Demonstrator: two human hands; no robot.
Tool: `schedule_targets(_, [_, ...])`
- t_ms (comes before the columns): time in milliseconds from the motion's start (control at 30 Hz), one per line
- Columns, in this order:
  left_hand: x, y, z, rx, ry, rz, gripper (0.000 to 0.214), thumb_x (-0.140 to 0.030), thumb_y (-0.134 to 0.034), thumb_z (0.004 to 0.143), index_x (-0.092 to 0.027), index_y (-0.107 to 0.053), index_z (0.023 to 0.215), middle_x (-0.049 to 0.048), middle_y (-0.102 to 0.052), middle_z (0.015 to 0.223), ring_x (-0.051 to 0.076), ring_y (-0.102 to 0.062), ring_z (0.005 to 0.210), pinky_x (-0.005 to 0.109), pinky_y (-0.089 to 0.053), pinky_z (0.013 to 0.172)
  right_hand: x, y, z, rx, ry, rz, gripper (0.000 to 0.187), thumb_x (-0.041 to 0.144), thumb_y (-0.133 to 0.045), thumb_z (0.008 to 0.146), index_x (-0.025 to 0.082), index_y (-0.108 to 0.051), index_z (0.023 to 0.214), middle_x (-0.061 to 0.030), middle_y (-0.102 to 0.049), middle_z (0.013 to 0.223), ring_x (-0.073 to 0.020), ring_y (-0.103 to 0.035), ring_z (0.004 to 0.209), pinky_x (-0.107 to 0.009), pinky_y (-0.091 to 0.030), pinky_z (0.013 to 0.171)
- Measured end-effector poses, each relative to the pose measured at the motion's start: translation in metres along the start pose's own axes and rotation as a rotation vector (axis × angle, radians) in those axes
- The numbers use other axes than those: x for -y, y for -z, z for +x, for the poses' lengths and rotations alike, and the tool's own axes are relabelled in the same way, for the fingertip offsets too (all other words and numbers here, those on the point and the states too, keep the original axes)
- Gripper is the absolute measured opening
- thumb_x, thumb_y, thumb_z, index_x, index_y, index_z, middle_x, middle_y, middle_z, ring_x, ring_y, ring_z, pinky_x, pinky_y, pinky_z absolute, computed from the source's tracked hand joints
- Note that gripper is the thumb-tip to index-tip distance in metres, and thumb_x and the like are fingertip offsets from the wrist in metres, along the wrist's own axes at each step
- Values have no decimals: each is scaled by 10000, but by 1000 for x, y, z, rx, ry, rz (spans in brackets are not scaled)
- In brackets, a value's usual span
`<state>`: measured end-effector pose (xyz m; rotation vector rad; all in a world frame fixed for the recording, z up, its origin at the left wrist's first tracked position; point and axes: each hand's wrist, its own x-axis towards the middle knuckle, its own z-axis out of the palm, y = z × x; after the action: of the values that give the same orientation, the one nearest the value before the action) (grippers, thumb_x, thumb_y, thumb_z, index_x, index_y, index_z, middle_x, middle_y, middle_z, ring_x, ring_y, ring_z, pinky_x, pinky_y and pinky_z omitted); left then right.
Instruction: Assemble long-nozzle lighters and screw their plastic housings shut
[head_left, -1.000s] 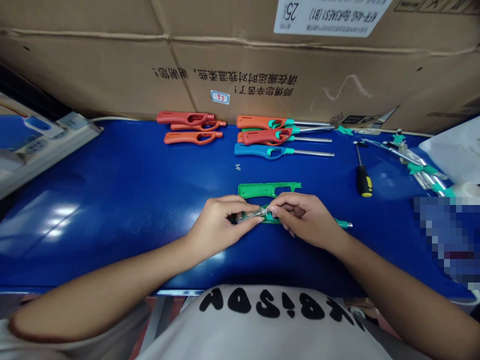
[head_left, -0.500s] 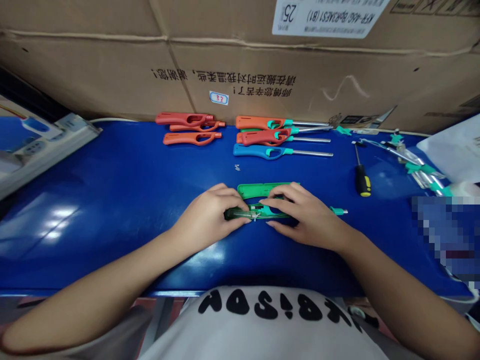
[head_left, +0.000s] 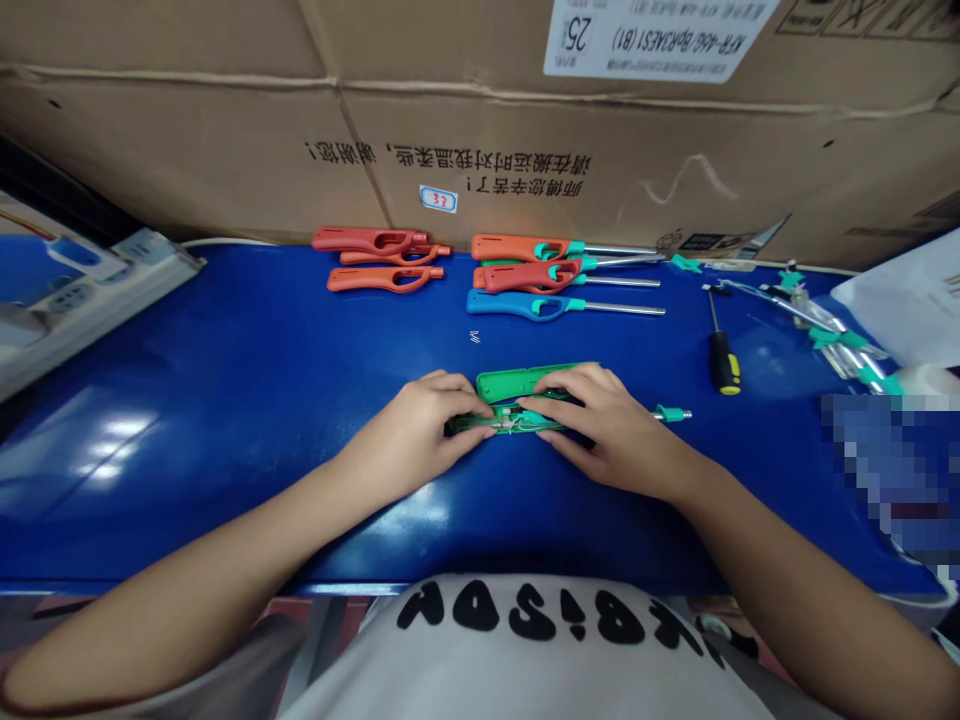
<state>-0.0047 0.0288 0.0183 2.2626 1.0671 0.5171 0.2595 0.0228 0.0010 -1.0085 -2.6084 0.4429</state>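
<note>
An opened green gas lighter (head_left: 514,421) lies on the blue tabletop between my hands, its inner parts showing. My left hand (head_left: 420,425) grips the handle end with thumb and fingers, partly covering a clear fuel tank. From the other side, my right hand (head_left: 619,425) holds the lighter's middle, the fingers near a teal trigger (head_left: 534,417) and partly hiding it. A teal piece with a metal tip (head_left: 673,413) sticks out to the right of that hand. Just behind lies the loose green cover half (head_left: 514,384), partly hidden by my right fingers.
Assembled lighters, among them a blue lighter (head_left: 517,304), lie in back, left of a black-and-yellow screwdriver (head_left: 725,365). Orange and red handles (head_left: 386,279) lie farther left. Small screws (head_left: 474,337) sit mid-table. Metal tubes with teal parts (head_left: 847,340) are at right; a cardboard box (head_left: 225,150) stands behind.
The fuel tank shows less above the green shell and appears lower in it. The lighter's front end has shifted slightly back and to the left. Both hands keep their hold.
</note>
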Motion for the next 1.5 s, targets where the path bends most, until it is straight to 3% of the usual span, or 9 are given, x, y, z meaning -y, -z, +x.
schedule_targets(300, [4, -1, 3, -12, 49, -123, 87, -191, -757, 855, -202, -797, 931, 21, -694, 829, 135, -648, 723, 239, -488, 656, 7, 6, -1, 71, 67, -36, 431, 296, -555, 976, 337, -563, 1405, -96, -520, 1452, -300, -443, 1312, -540, -412, 1050])
schedule_targets(667, [3, 0, 2, 19, 79, -131, 100, -225, -739, 870, -206, -802, 946, 20, -679, 820, 119, -612, 665, 232, -467, 622, 12, 3, -4, 117, 98, -123, 508, 292, -531, 988, 295, -456, 1491, -121, -405, 1594, -330, -357, 1458, -659, -286, 1155])
schedule_targets(1167, [1, -1, 1, -10, 70, -65, 95, -202, -725, 863, -195, -788, 933, 11, -669, 812, 100, -597, 633, 211, -461, 597, 14, 4, -4, 116, 101, -112, 476, 273, -498, 1001, 215, -480, 1473, -135, -422, 1583, -303, -366, 1469, -622, -270, 1194])
schedule_targets(1267, [1, -1, 1, -15, 54, -72, 99, -198, -716, 866, -185, -780, 941, 18, -679, 833, 102, -605, 640, 213, -463, 590, 8, 10, -4, 13, 80, -76, 464, 244, -519, 987, 231, -496, 1451, -108, -506, 1526, -280, -421, 1426, -585, -292, 1188])
schedule_targets(1367, [0, 1, 1, -52, 41, -70, 110, -215, -708, 875, -189, -772, 961, 26, -698, 864, 111, -618, 657, 224, -477, 602, 0, 17, -4, -99, 32, -62, 326, 204, -564, 949, 253, -639, 1262, -97, -651, 1328, -281, -550, 1260, -546, -388, 1088])
schedule_targets(1500, [1, 2, 1, -115, -82, -2, 133, -222, -678, 909, -206, -759, 1014, 49, -724, 954, 172, -648, 842, 302, -523, 781, -5, 23, -5, -64, -23, -67, 126, 226, -585, 940, 232, -691, 1007, -77, -687, 1050, -242, -610, 1011, -460, -434, 929])
